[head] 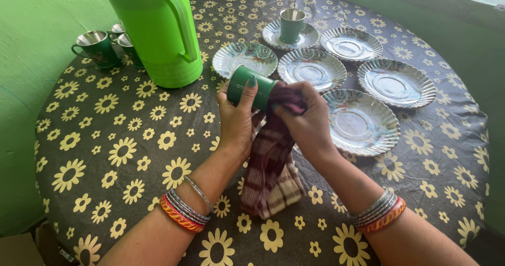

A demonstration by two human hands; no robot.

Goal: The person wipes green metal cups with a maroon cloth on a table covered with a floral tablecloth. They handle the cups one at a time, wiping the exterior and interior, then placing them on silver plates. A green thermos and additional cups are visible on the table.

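The green cup's (251, 87) mouth is hidden by the maroon checked cloth (271, 163) pushed into it. Right of the green jug (160, 29) lie six fluted steel saucers (362, 121), one bearing another cup (292, 24); three cups (96, 47) stand left of the jug, partly hidden by it. Above the bench (115, 150), the left hand (238, 120) grips the cup closed; the right hand (309, 124) pinches the cloth.

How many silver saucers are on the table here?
6 saucers: back one under a green cup, back right, far right, middle, left-middle, and nearest the right hand. None seem hidden.
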